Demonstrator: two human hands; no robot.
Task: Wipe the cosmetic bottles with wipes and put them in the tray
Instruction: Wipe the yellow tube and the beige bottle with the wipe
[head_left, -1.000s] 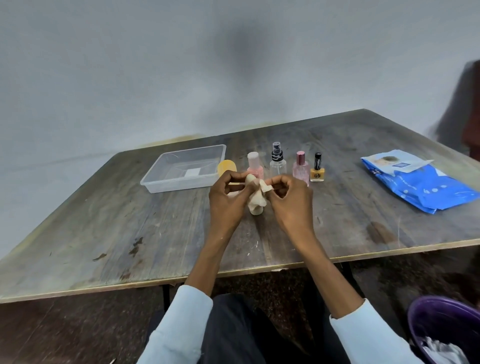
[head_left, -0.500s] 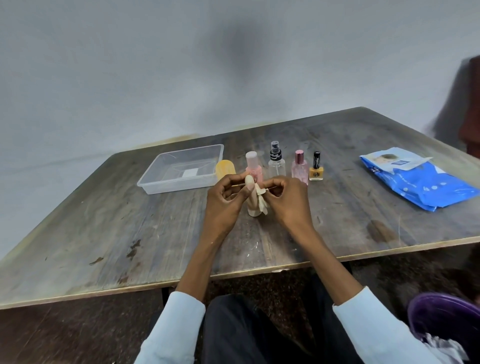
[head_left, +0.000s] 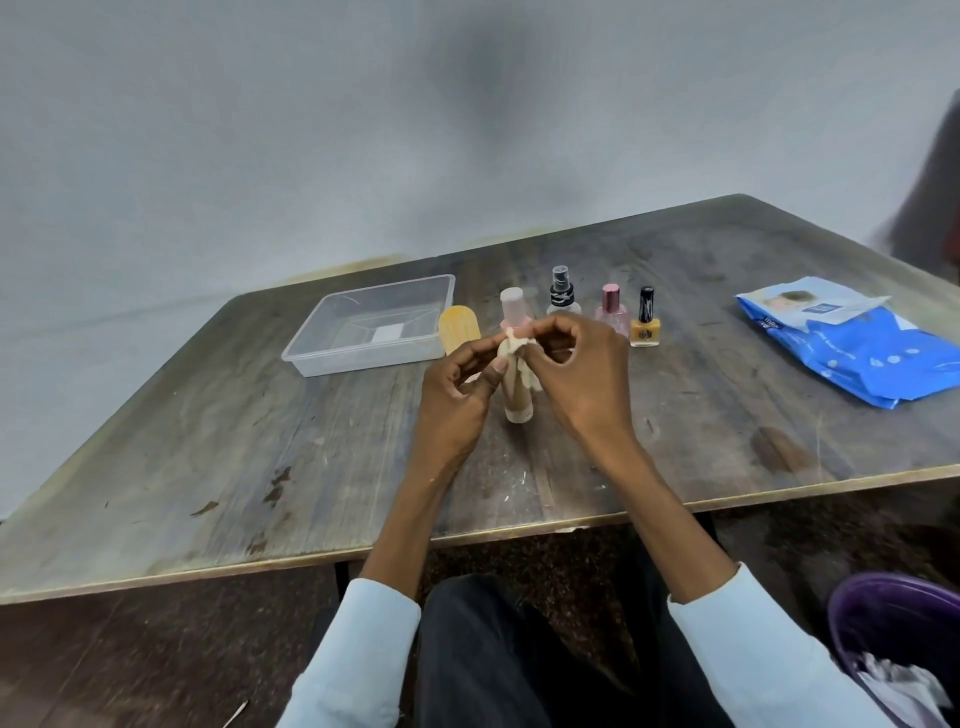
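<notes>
Your left hand (head_left: 452, 395) grips the beige bottle (head_left: 517, 400) upright over the bench (head_left: 208, 467), thumb and fingers curled round its upper part; its base shows below the hands, and whether it touches the wood cannot be told. Your right hand (head_left: 582, 374) pinches a crumpled wipe (head_left: 519, 345) against the top of that bottle, fingers curled tight on it.

Behind the hands, in a row on the bench: an orange rounded bottle (head_left: 457, 328), a pink-capped bottle (head_left: 514, 306), a clear spray bottle (head_left: 562, 293), a pink perfume bottle (head_left: 611, 306) and a yellow nail polish (head_left: 645, 325), all upright.

The clear tray (head_left: 374, 358) sits to the left of the row, just beside the orange one, with only a white label seen through its floor. The blue wipes pack (head_left: 857, 348) lies well apart to the right. A purple bin (head_left: 893, 623) holding crumpled white wipes stands on the floor at lower right.
</notes>
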